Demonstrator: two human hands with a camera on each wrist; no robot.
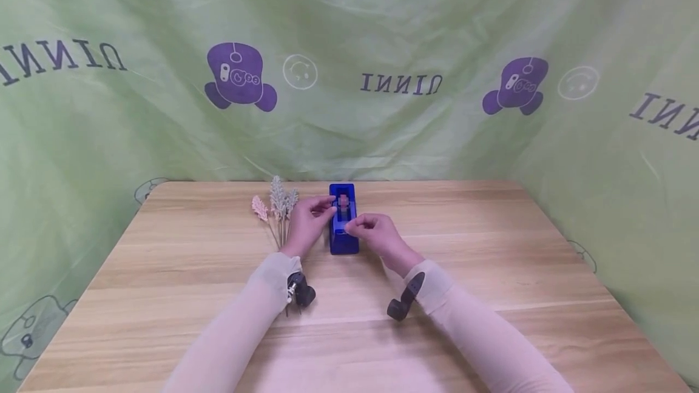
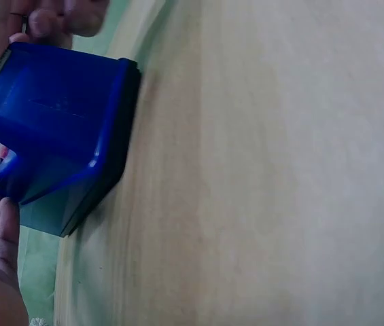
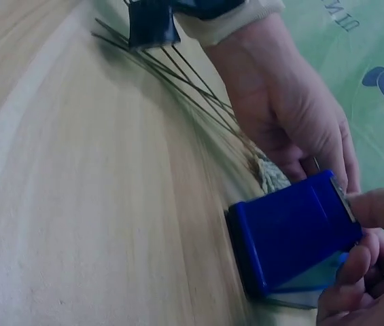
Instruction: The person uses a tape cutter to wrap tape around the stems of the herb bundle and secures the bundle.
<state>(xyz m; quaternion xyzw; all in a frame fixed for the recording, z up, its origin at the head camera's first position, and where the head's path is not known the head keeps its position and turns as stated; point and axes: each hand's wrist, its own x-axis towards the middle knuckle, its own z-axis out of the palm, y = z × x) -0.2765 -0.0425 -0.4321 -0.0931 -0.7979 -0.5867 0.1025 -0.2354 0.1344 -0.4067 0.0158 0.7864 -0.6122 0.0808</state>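
A blue tape dispenser stands on the table with a tape roll with a reddish core in its well. My left hand is at its left side, thumb and fingertips pinching the upper edge of the side wall beside the roll. At the near end, my right hand has thumb and forefinger pinched together right at the metal cutting strip, on the end of the tape; the clear tape itself barely shows. In the left wrist view the dispenser hides part of both hands.
Artificial flower sprigs with pink and pale grey heads lie left of the dispenser, their stems running under my left wrist. The wooden table has its far edge close behind the dispenser. A green printed cloth hangs behind.
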